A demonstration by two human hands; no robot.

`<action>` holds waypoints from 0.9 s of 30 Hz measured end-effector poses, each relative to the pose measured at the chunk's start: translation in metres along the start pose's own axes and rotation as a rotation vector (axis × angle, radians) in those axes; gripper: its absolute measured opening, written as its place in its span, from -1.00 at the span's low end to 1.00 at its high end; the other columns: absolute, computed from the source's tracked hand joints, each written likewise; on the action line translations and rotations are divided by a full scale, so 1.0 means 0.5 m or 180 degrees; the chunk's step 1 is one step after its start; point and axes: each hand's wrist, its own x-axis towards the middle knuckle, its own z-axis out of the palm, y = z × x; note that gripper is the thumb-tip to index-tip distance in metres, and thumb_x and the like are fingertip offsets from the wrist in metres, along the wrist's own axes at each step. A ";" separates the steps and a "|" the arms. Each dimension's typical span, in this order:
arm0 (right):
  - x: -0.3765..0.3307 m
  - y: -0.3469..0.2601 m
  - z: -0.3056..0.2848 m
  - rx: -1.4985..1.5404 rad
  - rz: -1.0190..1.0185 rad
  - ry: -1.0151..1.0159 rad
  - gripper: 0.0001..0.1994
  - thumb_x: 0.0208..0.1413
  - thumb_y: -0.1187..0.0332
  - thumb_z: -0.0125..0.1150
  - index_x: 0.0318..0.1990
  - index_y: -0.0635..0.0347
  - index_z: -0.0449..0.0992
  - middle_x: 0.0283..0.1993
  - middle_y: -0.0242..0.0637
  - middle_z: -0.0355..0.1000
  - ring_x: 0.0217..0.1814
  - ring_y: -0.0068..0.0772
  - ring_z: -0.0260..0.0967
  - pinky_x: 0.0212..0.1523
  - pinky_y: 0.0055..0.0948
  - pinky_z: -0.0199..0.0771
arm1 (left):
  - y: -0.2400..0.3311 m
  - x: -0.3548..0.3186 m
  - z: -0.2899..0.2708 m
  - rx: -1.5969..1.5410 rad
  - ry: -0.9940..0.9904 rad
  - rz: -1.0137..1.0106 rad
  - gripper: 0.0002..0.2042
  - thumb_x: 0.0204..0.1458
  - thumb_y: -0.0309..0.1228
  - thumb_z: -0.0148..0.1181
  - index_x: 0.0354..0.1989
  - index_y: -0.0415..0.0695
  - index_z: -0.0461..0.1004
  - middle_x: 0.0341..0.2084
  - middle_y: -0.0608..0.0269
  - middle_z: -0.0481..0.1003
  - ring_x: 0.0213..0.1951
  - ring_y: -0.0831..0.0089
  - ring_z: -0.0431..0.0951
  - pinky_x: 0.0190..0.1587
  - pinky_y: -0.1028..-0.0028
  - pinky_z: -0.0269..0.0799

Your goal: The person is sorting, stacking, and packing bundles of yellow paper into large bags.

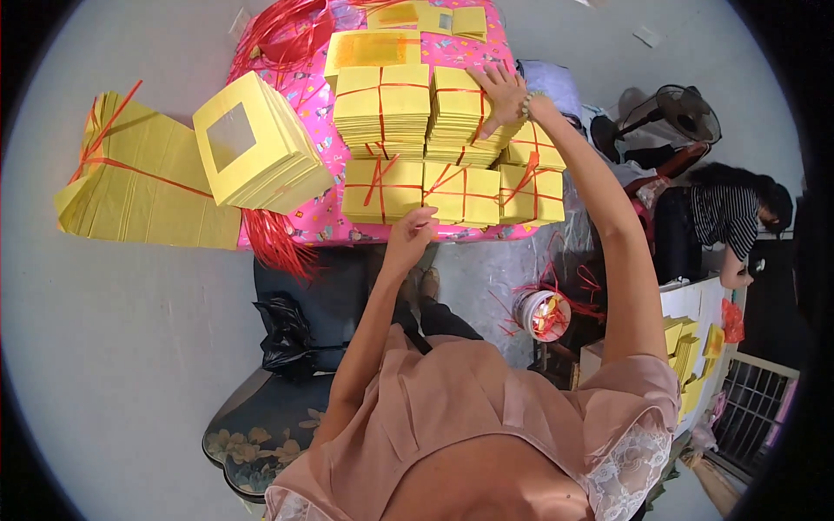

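Several bundles of yellow paper, tied crosswise with red plastic string, stand in stacked rows on the table. My right hand (501,97) lies with fingers spread on a tall yellow bundle (458,94) in the back row, at its right side. My left hand (412,233) is at the front row, by the lower edge between the left bundle (382,187) and the middle bundle (462,193). Its fingers are loosely bent, with nothing visible in them. Another tied bundle (532,193) sits at the front right.
A pink patterned cloth (326,230) covers the table. At left are a yellow stack with a window (261,148) and a large tied bundle (156,178). Loose red string (282,30) lies behind. A bucket of scraps (543,314), a fan (686,113) and another person (721,213) are at right.
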 end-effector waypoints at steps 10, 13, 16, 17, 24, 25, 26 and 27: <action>-0.022 0.022 0.008 0.0370 -0.0402 0.0593 0.24 -0.60 -0.15 0.48 0.38 -0.12 -0.10 0.14 -0.02 0.15 0.24 0.10 0.03 0.30 0.16 -0.17 | -0.018 0.109 0.062 -0.1376 0.0143 -0.0809 -0.58 0.13 -0.33 0.05 0.17 -0.14 0.25 -0.03 0.05 0.41 -0.05 0.21 0.48 0.01 0.28 0.40; -0.088 0.015 -0.024 0.0317 -0.0371 0.0752 0.20 -0.59 -0.08 0.48 0.36 -0.11 -0.04 0.12 -0.02 0.16 0.24 0.09 0.03 0.29 0.10 -0.14 | -0.027 0.131 0.092 -0.1781 0.0145 -0.0794 -0.53 0.15 -0.27 -0.01 0.22 -0.13 0.17 0.04 -0.02 0.34 0.06 0.08 0.41 0.09 0.18 0.34; -0.169 -0.014 -0.064 0.0273 -0.0271 0.0787 0.16 -0.57 -0.02 0.48 0.36 -0.11 -0.02 0.08 -0.04 0.16 0.21 0.05 0.04 0.24 0.04 -0.07 | -0.030 0.137 0.116 -0.2468 0.0224 -0.0798 -0.52 0.17 -0.19 -0.06 0.22 -0.12 0.15 0.08 -0.04 0.31 0.13 0.02 0.34 0.13 0.13 0.29; -0.192 -0.029 -0.075 0.0470 -0.0357 0.0781 0.15 -0.57 0.00 0.48 0.35 -0.11 -0.01 0.07 -0.05 0.16 0.19 0.02 0.05 0.23 0.01 -0.05 | -0.029 0.138 0.118 -0.2811 0.0307 -0.0882 -0.52 0.17 -0.15 -0.09 0.21 -0.11 0.15 0.10 -0.06 0.29 0.16 -0.01 0.30 0.15 0.11 0.27; -0.309 -0.161 -0.088 0.1580 -0.0336 0.0493 0.15 -0.56 0.03 0.48 0.35 -0.01 0.01 0.02 -0.05 0.14 0.15 -0.01 0.05 0.19 -0.08 0.00 | 0.018 0.079 0.143 -0.4055 -0.0003 -0.0152 -0.43 0.19 0.06 -0.25 0.26 -0.03 0.15 0.23 0.19 0.22 0.21 0.22 0.26 0.23 0.14 0.19; -0.312 -0.188 -0.085 0.1716 -0.0373 0.0473 0.15 -0.55 0.02 0.47 0.35 0.01 0.00 0.03 -0.04 0.13 0.15 0.00 0.05 0.19 -0.08 0.00 | 0.017 0.071 0.138 -0.4104 -0.0134 0.0213 -0.41 0.18 0.08 -0.25 0.27 -0.02 0.14 0.22 0.19 0.24 0.20 0.22 0.27 0.22 0.15 0.21; -0.316 -0.218 -0.084 0.1707 -0.0396 0.0483 0.15 -0.55 0.02 0.47 0.35 0.01 0.00 0.03 -0.04 0.13 0.15 0.00 0.05 0.19 -0.08 0.00 | 0.012 0.068 0.131 -0.3801 0.0240 0.0313 -0.41 0.19 0.10 -0.27 0.27 -0.02 0.14 0.21 0.18 0.24 0.19 0.21 0.30 0.21 0.12 0.24; -0.321 -0.247 -0.081 0.1599 -0.0360 0.0558 0.15 -0.54 0.00 0.47 0.35 0.04 -0.01 0.05 -0.02 0.13 0.16 0.01 0.04 0.19 -0.07 0.00 | 0.009 0.063 0.121 -0.3804 0.0240 0.0326 -0.41 0.19 0.10 -0.27 0.27 -0.02 0.14 0.21 0.18 0.24 0.19 0.21 0.30 0.21 0.12 0.24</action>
